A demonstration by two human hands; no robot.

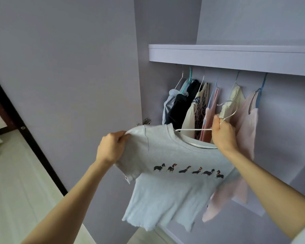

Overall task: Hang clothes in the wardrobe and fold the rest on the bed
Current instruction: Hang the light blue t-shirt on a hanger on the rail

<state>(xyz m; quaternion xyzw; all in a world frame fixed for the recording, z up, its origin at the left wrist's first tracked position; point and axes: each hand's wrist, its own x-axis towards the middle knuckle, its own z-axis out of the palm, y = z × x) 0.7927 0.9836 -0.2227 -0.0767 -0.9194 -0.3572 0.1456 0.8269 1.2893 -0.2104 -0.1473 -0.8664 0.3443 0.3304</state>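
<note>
A light grey T-shirt [174, 187] with a row of small dog prints across the chest hangs between my hands in front of the open wardrobe. My left hand [111, 148] pinches its left shoulder and sleeve. My right hand [223, 133] grips a white wire hanger [194, 129] near its hook; one hanger arm runs into the shirt's neck opening. Behind, several garments [201, 106] hang on hangers under the wardrobe shelf [236, 57], among them a dark one, a patterned one and pink ones.
The open wardrobe door [69, 67] stands to the left, with a hinge [147, 121] at its inner edge. A dark door frame [30, 138] and pale floor [16, 191] lie at the lower left. A pink garment [245, 138] hangs right behind my right hand.
</note>
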